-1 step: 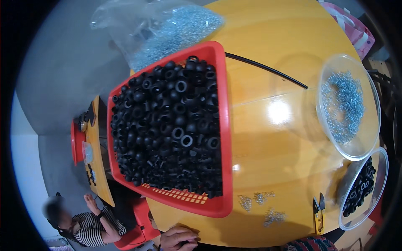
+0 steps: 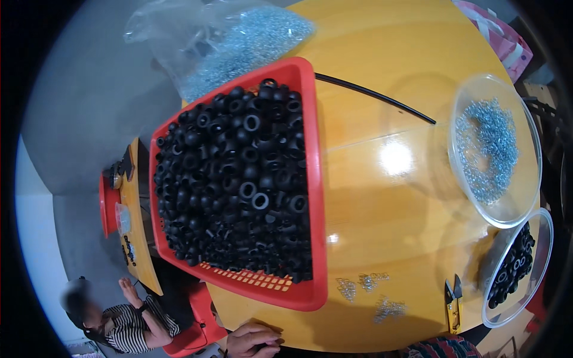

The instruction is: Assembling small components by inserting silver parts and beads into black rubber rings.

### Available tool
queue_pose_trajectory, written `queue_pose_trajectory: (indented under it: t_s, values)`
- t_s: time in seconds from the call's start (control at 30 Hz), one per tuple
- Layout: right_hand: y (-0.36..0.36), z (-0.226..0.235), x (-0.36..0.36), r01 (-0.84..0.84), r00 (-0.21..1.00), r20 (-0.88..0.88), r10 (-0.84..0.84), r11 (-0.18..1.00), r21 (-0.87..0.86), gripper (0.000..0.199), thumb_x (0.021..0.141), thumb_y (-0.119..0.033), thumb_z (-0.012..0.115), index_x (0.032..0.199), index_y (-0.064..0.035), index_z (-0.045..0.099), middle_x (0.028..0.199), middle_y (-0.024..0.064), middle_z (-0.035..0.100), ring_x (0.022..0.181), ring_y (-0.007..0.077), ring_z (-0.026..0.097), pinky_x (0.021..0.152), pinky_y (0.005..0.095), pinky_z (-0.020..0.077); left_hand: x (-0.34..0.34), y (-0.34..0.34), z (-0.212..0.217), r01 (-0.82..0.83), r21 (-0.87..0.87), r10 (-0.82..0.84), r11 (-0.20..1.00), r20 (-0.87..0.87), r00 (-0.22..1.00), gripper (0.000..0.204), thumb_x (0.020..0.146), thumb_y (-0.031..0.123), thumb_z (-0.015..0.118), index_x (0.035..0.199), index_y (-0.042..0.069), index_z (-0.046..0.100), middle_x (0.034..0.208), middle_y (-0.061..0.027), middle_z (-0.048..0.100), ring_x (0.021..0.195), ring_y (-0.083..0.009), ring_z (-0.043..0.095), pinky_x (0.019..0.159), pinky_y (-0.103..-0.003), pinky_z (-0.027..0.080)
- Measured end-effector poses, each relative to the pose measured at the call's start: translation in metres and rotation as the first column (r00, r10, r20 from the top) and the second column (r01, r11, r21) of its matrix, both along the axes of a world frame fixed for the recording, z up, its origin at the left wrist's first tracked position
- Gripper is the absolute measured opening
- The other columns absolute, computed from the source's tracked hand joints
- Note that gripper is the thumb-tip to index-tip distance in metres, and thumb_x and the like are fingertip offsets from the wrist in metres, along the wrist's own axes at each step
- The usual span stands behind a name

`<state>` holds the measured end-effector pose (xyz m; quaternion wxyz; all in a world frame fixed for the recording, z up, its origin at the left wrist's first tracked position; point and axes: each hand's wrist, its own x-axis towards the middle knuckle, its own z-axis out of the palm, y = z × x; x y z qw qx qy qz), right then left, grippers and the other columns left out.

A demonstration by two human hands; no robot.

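Resting at the yellow wooden desk's [image 2: 370,238] near edge, my left hand [image 2: 253,340] is lying half-curled, any hold impossible to tell, while the red plastic basket [image 2: 317,197] of hollow black parts [image 2: 236,170] is staying put beyond, only my view shifting slightly, so handling apparently isn't advancing.

basket [image 2: 318,179] left on table [image 2: 370,191], tubs [image 2: 507,217] right, snips [image 2: 455,313] beside nearer tub [image 2: 541,256], bag [image 2: 170,27] behind basket, seemingly touching

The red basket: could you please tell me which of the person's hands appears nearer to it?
Left, it seems: the left hand lies below the red basket in the picture, apart from it; the right hand is out of view.
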<state>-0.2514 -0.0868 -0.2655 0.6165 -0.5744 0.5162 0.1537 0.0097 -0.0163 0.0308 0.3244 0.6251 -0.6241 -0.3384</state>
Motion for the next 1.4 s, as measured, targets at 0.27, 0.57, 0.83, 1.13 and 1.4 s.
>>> queue_pose_trajectory:
  t_s: [0.27,0.57,0.83,1.13,1.4]
  values:
    - [0.003,-0.003,0.001,0.029,1.000,0.007,-0.030,1.000,0.003,0.025,0.087,-0.025,0.060,0.103,-0.0054,0.060,0.086,0.0043,0.063,0.076,0.0147,0.058,0.067,0.0313,0.0496,-0.002,-0.001,-0.004,-0.011,-0.033,0.011,0.999,-0.019,1.000,0.025,0.087,0.013,0.067,0.104,-0.005,0.063,0.075,-0.0125,0.061,0.065,-0.0236,0.060,0.061,-0.033,0.051]
    - [0.004,-0.006,0.004,0.053,0.999,0.005,-0.053,0.999,0.004,0.026,0.086,-0.025,0.061,0.102,-0.0051,0.060,0.087,0.0045,0.063,0.076,0.0150,0.058,0.068,0.0316,0.0495,0.000,-0.002,-0.005,0.030,-0.049,-0.029,0.998,0.016,0.999,0.027,0.088,0.016,0.066,0.106,-0.004,0.062,0.076,-0.0119,0.061,0.065,-0.0229,0.059,0.060,-0.032,0.050]
    - [0.005,-0.008,0.006,0.089,0.996,0.003,-0.089,0.996,0.003,0.026,0.086,-0.026,0.061,0.101,-0.0048,0.060,0.087,0.0047,0.063,0.077,0.0153,0.058,0.068,0.0319,0.0494,0.000,-0.001,-0.001,0.023,0.002,-0.023,1.000,0.024,0.999,0.028,0.087,0.015,0.068,0.106,-0.004,0.062,0.078,-0.0125,0.061,0.067,-0.0235,0.060,0.060,-0.033,0.050]
    - [0.001,-0.009,0.008,0.111,0.994,0.007,-0.111,0.994,-0.012,0.027,0.085,-0.026,0.062,0.101,-0.0045,0.060,0.087,0.0049,0.063,0.077,0.0156,0.057,0.069,0.0322,0.0493,0.001,-0.002,0.002,0.022,0.024,-0.023,0.999,0.017,1.000,0.028,0.085,0.015,0.069,0.104,-0.004,0.062,0.080,-0.0135,0.062,0.070,-0.0261,0.061,0.062,-0.035,0.050]
    - [0.002,-0.004,0.012,0.120,0.993,0.001,-0.120,0.991,-0.053,0.027,0.084,-0.026,0.062,0.100,-0.0043,0.060,0.087,0.0050,0.063,0.078,0.0158,0.057,0.069,0.0325,0.0492,-0.001,-0.002,0.003,-0.014,-0.032,0.013,0.999,-0.009,1.000,0.024,0.085,0.012,0.068,0.103,-0.003,0.062,0.077,-0.0143,0.062,0.068,-0.0272,0.062,0.061,-0.034,0.051]
